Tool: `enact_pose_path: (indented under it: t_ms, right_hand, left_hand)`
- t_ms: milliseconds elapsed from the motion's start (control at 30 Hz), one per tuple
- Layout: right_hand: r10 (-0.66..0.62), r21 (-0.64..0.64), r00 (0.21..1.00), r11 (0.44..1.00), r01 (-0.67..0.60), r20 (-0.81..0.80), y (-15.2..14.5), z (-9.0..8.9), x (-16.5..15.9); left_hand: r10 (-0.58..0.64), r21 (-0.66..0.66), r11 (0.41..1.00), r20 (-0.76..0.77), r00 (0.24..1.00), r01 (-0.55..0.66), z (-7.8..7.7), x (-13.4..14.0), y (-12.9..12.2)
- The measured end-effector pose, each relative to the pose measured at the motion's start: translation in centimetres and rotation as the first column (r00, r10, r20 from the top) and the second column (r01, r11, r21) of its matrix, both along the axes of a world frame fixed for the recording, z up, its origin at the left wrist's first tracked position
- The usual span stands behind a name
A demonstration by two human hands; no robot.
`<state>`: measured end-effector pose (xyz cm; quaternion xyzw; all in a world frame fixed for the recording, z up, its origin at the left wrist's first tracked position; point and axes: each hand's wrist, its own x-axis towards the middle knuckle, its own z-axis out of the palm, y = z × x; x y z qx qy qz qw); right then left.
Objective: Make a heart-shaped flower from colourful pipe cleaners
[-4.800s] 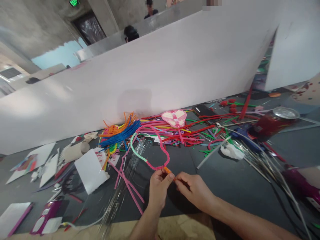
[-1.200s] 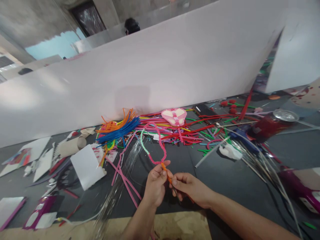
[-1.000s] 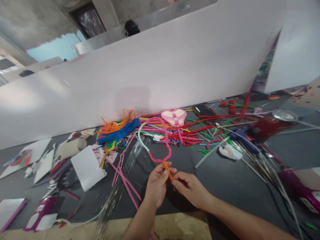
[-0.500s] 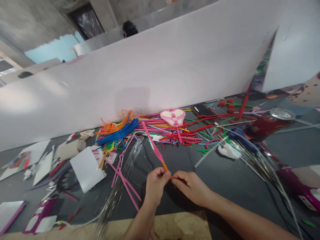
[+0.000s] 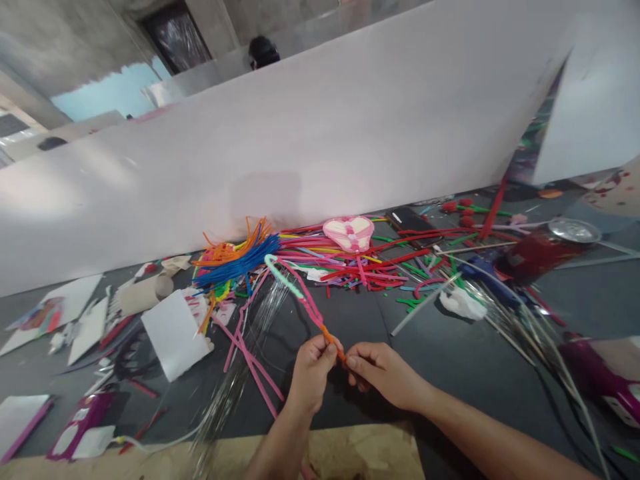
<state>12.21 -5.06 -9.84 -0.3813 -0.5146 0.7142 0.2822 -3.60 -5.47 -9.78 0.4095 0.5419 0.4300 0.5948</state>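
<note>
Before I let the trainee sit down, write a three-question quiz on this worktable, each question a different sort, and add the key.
1. Multiple choice: What colour is the stem that the left hand and right hand both grasp?
A) blue
B) orange
C) purple

2. True or false: In the picture, the red can is farther right than the cardboard tube.

3. Fill the gap: Beyond the left hand, the stem leads into a narrow loop of pink and ____.

Key: 1. B; 2. true; 3. mint green.
</note>
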Motion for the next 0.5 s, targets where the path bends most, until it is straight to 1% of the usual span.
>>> enact_pose_path:
  t_ms: [100,200,267,333,400,500]
  right_hand:
    - [0.001,-0.063,0.999,0.998,-0.004,-0.054,-0.15,-0.46,-0.26]
    - [-0.015,-0.040,0.998,0.999,0.013,-0.060,-0.30,-0.66,-0.36]
    - [-0.028,0.041,1.000,0.999,0.028,0.010,-0.32,-0.53,-0.23]
    - [-0.042,0.170,0.991,0.985,0.020,0.129,-0.25,-0.26,0.04]
    - [-0.066,0.315,0.970,0.949,-0.012,0.235,-0.13,0.01,0.33]
    - [-0.116,0.479,0.942,0.876,-0.051,0.314,0.03,0.23,0.57]
  left_hand:
    - [-0.029,-0.015,0.999,0.089,0.996,0.030,-0.18,-0.03,-0.02]
    - [-0.036,-0.028,0.999,0.161,0.986,0.041,-0.07,0.13,0.00]
    - [-0.019,-0.012,1.000,0.122,0.992,0.021,0.09,0.25,0.02]
    - [0.006,0.027,1.000,0.014,1.000,-0.006,0.25,0.31,0.04]
    - [0.028,0.071,0.997,-0.106,0.994,-0.020,0.38,0.30,0.06]
    - [0.032,0.098,0.995,-0.223,0.974,-0.011,0.55,0.24,0.10]
